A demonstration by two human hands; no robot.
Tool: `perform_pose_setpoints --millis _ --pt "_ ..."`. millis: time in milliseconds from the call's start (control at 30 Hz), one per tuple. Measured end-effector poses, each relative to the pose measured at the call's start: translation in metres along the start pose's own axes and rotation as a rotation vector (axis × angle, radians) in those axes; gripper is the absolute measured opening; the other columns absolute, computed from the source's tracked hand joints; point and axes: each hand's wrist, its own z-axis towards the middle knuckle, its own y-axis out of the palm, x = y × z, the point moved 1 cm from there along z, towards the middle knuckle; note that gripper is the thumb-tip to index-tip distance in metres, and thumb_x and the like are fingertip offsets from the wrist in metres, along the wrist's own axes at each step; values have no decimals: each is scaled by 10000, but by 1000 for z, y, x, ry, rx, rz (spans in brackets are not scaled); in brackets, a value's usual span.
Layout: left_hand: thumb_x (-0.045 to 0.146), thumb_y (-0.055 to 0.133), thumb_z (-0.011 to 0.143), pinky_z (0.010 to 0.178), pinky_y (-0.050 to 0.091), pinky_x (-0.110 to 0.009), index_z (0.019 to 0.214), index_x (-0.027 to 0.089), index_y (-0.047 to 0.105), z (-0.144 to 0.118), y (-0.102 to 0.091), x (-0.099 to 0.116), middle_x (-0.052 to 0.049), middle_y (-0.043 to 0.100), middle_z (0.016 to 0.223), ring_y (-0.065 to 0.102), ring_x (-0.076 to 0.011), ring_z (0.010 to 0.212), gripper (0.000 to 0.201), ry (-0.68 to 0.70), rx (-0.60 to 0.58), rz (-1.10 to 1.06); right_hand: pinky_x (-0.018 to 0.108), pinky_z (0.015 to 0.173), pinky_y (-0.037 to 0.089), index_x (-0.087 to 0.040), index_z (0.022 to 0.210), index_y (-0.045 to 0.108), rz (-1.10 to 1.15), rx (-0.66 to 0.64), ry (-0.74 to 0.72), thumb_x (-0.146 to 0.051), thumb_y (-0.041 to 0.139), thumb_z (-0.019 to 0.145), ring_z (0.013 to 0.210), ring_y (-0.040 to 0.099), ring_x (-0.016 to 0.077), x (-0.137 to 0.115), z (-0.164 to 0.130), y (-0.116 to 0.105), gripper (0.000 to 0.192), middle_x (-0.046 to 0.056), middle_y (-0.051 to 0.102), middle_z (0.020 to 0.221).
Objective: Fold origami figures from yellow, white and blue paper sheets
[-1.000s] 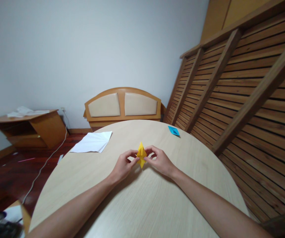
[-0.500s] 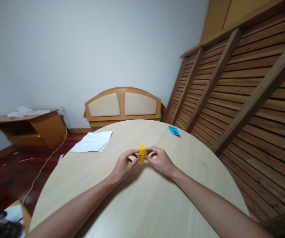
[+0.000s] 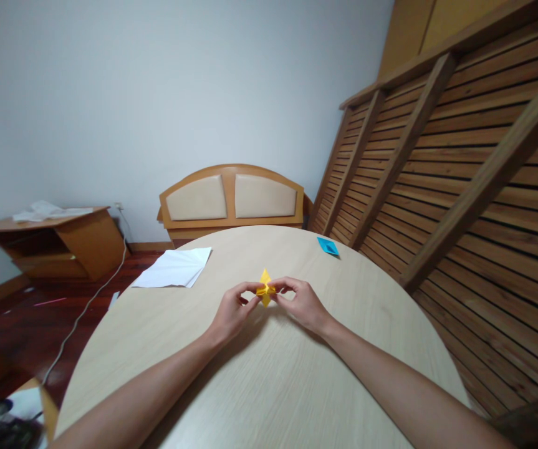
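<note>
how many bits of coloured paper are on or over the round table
2. A small yellow folded paper piece is pinched between the left hand and right hand mid-table; a blue folded paper piece lies near the far right edge.

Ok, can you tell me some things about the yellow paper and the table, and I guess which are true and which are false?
1. Both hands pinch the yellow paper, the left hand on one side and the right hand on the other. True.
2. The yellow paper lies flat and unfolded. False: it is folded into a small pointed shape.
3. A blue paper piece lies on the round table, far from the hands. True.
4. The white sheets are under the right hand. False: they lie at the table's far left edge, apart from both hands.
5. The table is made of glass. False: its top looks like pale wood.
</note>
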Motion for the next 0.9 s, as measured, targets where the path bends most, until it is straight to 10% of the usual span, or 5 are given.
perform_pose_setpoints --millis 900 --pt "373 617 872 628 558 -254 907 174 715 -2 2 0 -78 687 942 649 -199 874 225 80 -4 -9 288 697 480 -196 834 692 -115 35 -109 -270 684 850 798 612 167 2 0 -1 76 34 662 858"
